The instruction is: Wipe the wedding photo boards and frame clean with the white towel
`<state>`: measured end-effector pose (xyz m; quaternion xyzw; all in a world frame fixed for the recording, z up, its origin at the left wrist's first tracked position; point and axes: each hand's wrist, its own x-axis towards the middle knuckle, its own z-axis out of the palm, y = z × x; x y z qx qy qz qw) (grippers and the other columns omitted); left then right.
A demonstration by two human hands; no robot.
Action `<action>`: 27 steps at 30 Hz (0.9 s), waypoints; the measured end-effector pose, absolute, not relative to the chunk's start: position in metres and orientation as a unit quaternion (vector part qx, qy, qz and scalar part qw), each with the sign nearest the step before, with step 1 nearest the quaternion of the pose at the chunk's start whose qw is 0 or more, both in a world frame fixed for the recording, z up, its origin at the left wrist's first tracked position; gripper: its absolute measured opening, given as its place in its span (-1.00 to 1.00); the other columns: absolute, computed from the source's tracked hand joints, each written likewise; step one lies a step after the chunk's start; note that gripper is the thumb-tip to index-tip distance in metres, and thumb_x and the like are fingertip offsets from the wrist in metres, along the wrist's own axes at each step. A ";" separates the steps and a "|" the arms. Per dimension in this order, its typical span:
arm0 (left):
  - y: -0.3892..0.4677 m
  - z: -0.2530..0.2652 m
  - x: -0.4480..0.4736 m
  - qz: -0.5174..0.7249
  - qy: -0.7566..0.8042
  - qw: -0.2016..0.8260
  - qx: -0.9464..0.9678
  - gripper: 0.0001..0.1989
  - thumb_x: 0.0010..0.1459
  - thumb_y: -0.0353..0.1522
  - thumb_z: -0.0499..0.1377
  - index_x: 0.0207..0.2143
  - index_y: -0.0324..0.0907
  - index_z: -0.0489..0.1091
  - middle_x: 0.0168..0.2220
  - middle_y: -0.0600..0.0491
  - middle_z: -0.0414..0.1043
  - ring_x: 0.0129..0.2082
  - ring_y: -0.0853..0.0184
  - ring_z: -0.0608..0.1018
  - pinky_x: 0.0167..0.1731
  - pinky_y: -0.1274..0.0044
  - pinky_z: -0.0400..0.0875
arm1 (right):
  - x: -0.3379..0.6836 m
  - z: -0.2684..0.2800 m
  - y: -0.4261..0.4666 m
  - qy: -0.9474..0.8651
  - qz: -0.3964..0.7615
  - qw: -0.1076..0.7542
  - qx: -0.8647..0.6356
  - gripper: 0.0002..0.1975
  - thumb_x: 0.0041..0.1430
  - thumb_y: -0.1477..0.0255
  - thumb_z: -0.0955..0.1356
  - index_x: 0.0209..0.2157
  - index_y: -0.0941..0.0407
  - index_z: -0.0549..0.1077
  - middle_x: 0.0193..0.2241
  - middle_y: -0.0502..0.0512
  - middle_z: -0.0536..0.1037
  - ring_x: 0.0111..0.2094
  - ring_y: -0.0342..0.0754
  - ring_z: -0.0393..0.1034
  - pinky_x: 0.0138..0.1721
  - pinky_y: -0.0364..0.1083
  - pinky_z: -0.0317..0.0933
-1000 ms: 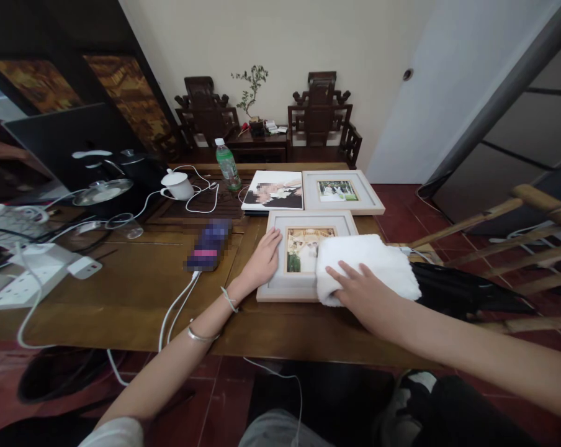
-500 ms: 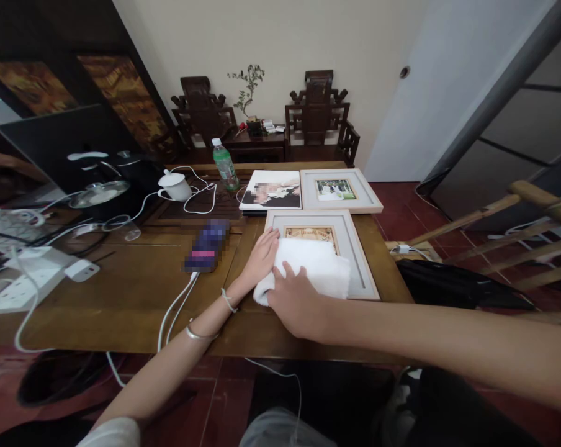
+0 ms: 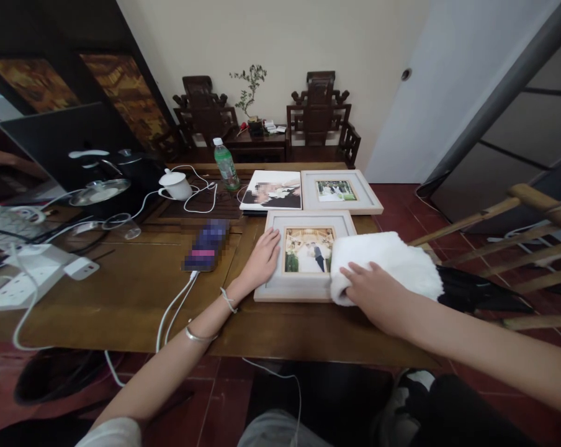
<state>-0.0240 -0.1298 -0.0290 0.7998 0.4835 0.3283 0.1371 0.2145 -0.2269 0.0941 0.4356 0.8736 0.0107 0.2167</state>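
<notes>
The right hand [image 3: 378, 292] lies flat, fingers spread, pressing a folded white cloth [image 3: 387, 264] onto the right edge of the nearest picture frame [image 3: 303, 284]; it grips nothing, only bears down on the cloth. The left hand [image 3: 262, 257] rests open, palm down, on the frame's left border, steadying it against the wooden table [image 3: 122, 298]. Wiping well here seems to call for even, light pressure, the cloth kept flat over the glass and the left hand pinning the frame so it cannot slide. The frame sits at the table's near right, its photo uncovered. Just beyond it lie a second frame [image 3: 341, 191] and an unframed photo print [image 3: 272, 191]. To the left, a phone [image 3: 207, 244] charges on a white cable [image 3: 175, 307]; farther off stand a green bottle [image 3: 225, 164] and a white lidded cup [image 3: 175, 184].
</notes>
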 end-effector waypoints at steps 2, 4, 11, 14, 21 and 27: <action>-0.130 -0.029 -0.024 0.331 0.484 0.133 0.799 -0.57 0.27 -0.35 -0.10 0.13 -0.27 0.28 0.20 -0.15 0.24 0.28 0.15 0.15 0.25 0.16 0.04 | 0.222 0.093 -0.227 0.874 0.022 0.213 0.436 -0.74 -0.05 0.66 0.38 -0.29 0.14 0.58 0.01 0.35 0.45 0.04 0.25 0.31 -0.07 0.15 0.23; -0.130 -0.029 -0.023 0.331 0.483 0.132 0.800 -0.57 0.24 -0.40 -0.10 0.13 -0.27 0.28 0.20 -0.15 0.24 0.28 0.14 0.16 0.24 0.15 0.05 | 0.220 0.090 -0.228 0.877 0.030 0.216 0.428 -0.75 -0.03 0.63 0.37 -0.27 0.14 0.57 0.01 0.35 0.45 0.04 0.23 0.31 -0.06 0.12 0.22; -0.131 -0.028 -0.023 0.325 0.486 0.131 0.800 -0.56 0.23 -0.41 -0.10 0.12 -0.30 0.28 0.20 -0.18 0.24 0.28 0.12 0.16 0.24 0.13 0.05 | 0.174 0.071 -0.229 0.925 0.043 0.148 0.347 -0.64 0.07 0.50 0.37 -0.05 0.21 0.49 0.21 0.40 0.21 0.21 0.24 0.10 0.08 0.14 0.12; -0.131 -0.028 -0.023 0.327 0.484 0.131 0.801 -0.56 0.24 -0.40 -0.10 0.13 -0.26 0.27 0.20 -0.14 0.24 0.28 0.14 0.15 0.24 0.14 0.04 | 0.163 0.064 -0.226 0.940 0.045 0.121 0.316 -0.65 0.07 0.50 0.36 -0.05 0.21 0.49 0.23 0.38 0.18 0.24 0.22 0.05 0.13 0.14 0.07; -0.132 -0.026 -0.025 0.325 0.478 0.142 0.803 -0.56 0.24 -0.37 -0.08 0.14 -0.25 0.27 0.21 -0.15 0.23 0.28 0.12 0.14 0.25 0.14 0.03 | 0.197 0.071 -0.232 0.903 0.048 0.169 0.393 -0.68 0.12 0.56 0.32 -0.06 0.16 0.51 0.20 0.34 0.24 0.21 0.21 0.11 0.13 0.18 0.09; -0.131 -0.026 -0.026 0.309 0.475 0.128 0.814 -0.55 0.26 -0.34 -0.09 0.14 -0.29 0.26 0.20 -0.18 0.22 0.28 0.11 0.14 0.24 0.16 0.04 | 0.231 0.082 -0.239 0.831 0.069 0.223 0.505 -0.67 0.14 0.65 0.27 -0.16 0.13 0.57 0.14 0.30 0.34 0.19 0.24 0.15 0.10 0.19 0.13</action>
